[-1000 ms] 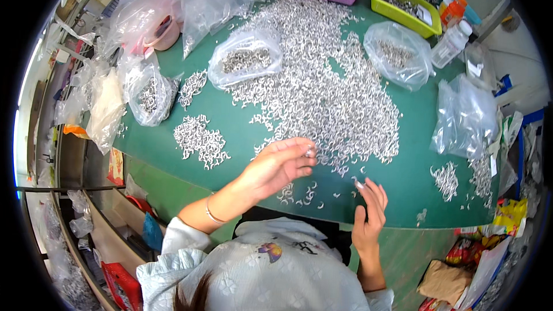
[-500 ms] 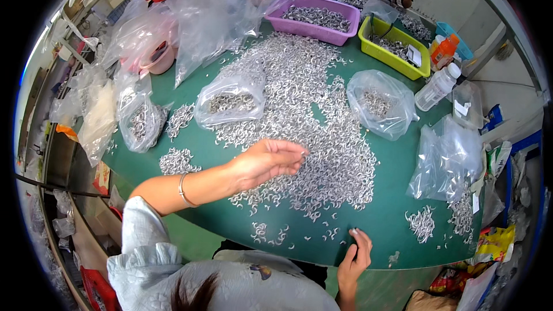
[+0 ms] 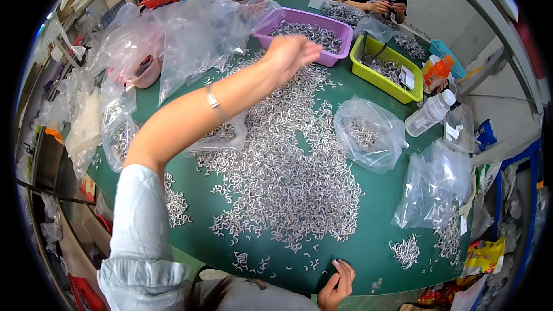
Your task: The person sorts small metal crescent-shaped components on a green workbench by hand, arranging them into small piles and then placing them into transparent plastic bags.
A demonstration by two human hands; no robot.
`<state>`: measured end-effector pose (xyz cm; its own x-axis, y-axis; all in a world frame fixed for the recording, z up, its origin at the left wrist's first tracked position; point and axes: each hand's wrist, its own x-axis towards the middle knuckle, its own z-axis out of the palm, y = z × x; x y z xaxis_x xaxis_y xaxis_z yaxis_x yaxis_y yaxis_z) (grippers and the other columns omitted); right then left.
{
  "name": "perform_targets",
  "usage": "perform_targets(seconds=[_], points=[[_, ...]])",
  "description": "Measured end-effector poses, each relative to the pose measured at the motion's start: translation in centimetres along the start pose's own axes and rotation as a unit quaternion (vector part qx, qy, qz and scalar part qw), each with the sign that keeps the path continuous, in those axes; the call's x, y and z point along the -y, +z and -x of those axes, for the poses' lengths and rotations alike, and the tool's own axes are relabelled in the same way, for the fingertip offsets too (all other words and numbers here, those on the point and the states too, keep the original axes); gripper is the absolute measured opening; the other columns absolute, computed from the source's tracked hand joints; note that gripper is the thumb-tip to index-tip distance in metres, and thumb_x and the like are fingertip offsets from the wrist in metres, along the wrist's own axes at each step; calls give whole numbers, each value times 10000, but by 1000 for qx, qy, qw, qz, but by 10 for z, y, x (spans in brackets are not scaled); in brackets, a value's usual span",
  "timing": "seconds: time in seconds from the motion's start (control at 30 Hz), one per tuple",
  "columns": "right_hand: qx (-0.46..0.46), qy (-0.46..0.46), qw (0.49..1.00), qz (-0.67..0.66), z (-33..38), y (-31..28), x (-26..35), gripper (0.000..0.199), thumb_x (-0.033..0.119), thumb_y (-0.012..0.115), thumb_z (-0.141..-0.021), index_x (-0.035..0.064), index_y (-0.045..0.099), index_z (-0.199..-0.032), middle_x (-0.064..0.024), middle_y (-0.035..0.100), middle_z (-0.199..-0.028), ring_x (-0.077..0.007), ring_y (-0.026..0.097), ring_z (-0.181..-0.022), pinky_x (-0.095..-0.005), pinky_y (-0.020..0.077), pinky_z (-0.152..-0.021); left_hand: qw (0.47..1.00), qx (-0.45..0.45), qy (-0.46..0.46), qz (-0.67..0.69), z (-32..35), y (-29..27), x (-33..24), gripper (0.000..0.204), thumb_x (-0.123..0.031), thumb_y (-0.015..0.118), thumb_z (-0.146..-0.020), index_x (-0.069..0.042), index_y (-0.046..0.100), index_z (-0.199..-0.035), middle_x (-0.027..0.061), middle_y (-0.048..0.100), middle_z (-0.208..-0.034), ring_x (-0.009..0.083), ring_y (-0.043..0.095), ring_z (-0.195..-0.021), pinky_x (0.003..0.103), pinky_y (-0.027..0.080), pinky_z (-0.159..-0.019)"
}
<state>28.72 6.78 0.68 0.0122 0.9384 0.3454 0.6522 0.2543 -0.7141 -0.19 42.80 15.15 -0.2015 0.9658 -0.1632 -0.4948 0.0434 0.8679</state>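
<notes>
My left hand [image 3: 292, 56] is stretched across the table, above the near edge of a purple basket [image 3: 343, 50] filled with small grey curved metal pieces. Its fingers point to the right, fairly straight, and I make out nothing held in them. Below that arm spreads a wide heap of the same curved pieces [image 3: 288, 190] on the green table [image 3: 368, 242]. My right hand [image 3: 338, 285] rests on the table's front edge, fingers loosely extended and holding nothing visible. A few stray pieces [image 3: 313, 264] lie just beyond it.
Right of the heap sits a clear bag of pieces [image 3: 368, 135]; another bag [image 3: 222, 138] is partly behind my left forearm. A lime-green basket [image 3: 383, 75], white bottle [image 3: 430, 114] and orange bottle [image 3: 439, 73] stand beyond. Another person's hands [image 3: 387, 7] work at the far side.
My left hand has moved from above the heap, where its fingers were pinched, up to the purple basket, and its fingers have straightened. My right hand stays on the table edge. The view has shifted slightly.
</notes>
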Motion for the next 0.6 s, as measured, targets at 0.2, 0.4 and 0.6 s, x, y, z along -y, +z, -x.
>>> perform_targets(seconds=[0.2,0.4,0.6], points=[[-9,1,1000,24,3,-2,-2,232,49,467,-907,-73,632,-1015,-229,642,-996,-389,611,-946,-462,450,-873,971,159,-71,-162,92,15,44,422,-53,545,-940,51,436,-1334,142,533,-1256,202,566,-1122,324,494,-922],[-30,-16,999,26,3,3,-6,191,-16,470,-913,-68,625,-1011,-213,648,-998,-373,604,-958,-434,455,-896,867,379,-147,-287,188,-42,39,230,-42,558,-935,9,618,-1151,102,636,-1091,179,608,-1027,304,481,-889],[40,-65,996,-39,3,8,10,226,-9,507,-896,-68,604,-1092,-191,660,-1032,-361,606,-987,-432,465,-903,753,367,79,-541,297,-124,60,267,-45,610,-873,17,596,-1132,144,597,-1105,300,591,-1010,388,476,-870]])
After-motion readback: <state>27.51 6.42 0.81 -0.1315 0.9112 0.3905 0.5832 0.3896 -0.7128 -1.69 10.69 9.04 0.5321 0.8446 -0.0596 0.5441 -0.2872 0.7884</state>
